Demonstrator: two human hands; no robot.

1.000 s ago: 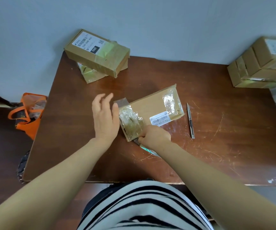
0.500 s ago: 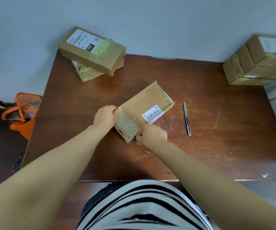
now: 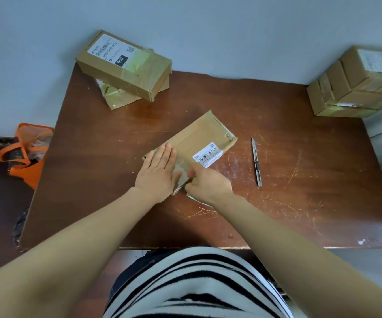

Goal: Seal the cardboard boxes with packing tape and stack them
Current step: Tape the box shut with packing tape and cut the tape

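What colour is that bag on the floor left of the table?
Orange bag, seen clearly in the head view.

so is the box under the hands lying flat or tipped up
Lying flat. The box rests broad face up on the table, left hand spread flat on it, right hand at its near end.

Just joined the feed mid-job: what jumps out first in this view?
Both hands on the flat cardboard box mid-table: the left hand lies flat on its near end, the right hand pinches at that end's edge. A utility knife lies just right of it, and two boxes are stacked at the far left corner.
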